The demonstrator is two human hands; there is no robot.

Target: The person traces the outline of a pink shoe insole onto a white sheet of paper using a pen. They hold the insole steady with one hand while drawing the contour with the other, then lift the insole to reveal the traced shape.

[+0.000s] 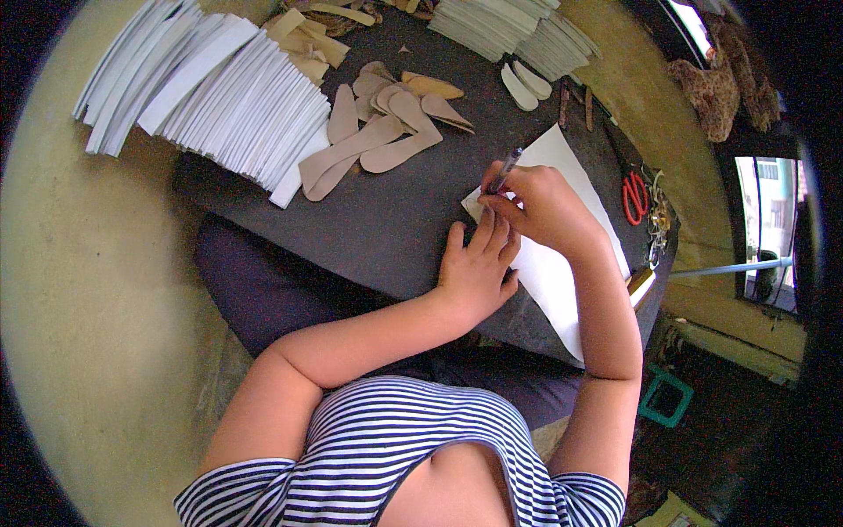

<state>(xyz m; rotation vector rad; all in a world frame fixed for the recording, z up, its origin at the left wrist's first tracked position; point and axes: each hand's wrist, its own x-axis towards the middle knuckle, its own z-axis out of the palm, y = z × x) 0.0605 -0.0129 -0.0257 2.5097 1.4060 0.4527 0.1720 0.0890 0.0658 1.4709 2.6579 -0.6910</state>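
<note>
My right hand point(549, 206) grips a pen point(506, 169) with a dark, partly clear barrel, held tilted over the far left corner of a white sheet point(558, 281). The pen's tip is hidden behind my fingers. Just below it, my left hand point(479, 268) lies at the sheet's left edge with its fingers stretched out toward the pen. Its fingertips meet the right hand's, and I cannot tell whether anything small lies beneath them. Farther left on the dark table point(351, 237) rests a loose heap of beige insole-shaped pieces point(386, 132).
A long row of white strips point(228, 88) fills the table's left end. More stacked pieces point(500, 31) stand at the back, near two pale insoles point(525, 85). Red-handled scissors point(635, 198) lie at the right edge beside a bunch of metal bits point(659, 220). Below right is a teal frame point(666, 397).
</note>
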